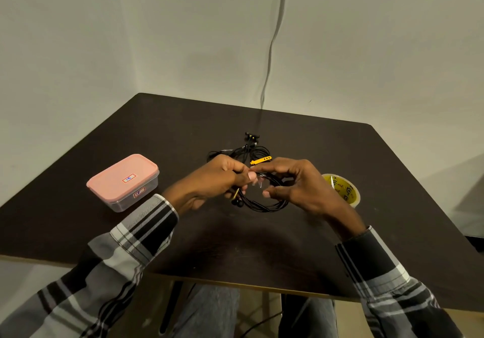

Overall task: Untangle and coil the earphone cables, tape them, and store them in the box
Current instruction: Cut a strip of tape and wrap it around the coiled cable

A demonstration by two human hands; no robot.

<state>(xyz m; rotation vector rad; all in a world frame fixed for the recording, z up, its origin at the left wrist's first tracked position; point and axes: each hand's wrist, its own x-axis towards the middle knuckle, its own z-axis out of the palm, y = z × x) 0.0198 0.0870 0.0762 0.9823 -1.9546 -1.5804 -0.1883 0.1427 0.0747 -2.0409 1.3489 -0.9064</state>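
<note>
Taping a black coil [262, 201] held just above the table [235, 246], left hand [217, 180] pinching its near-left side, right hand [293, 183] pinching clear tape [259, 180] against it.

Light, limp, springy cable, likely to unwind if released; best gripped across all loops at the taped spot. Second tangle [243, 151] with yellow tie [260, 160] lying behind the hands. Pink-lidded box [123, 180] closed at left, tape roll [343, 189] at right. Dark matte tabletop, bare pale walls, dim corner.

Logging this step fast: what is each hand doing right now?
Left hand: fingers curled, gripping the coiled black earphone cable.
Right hand: pinching a clear tape strip at the coil.
</note>
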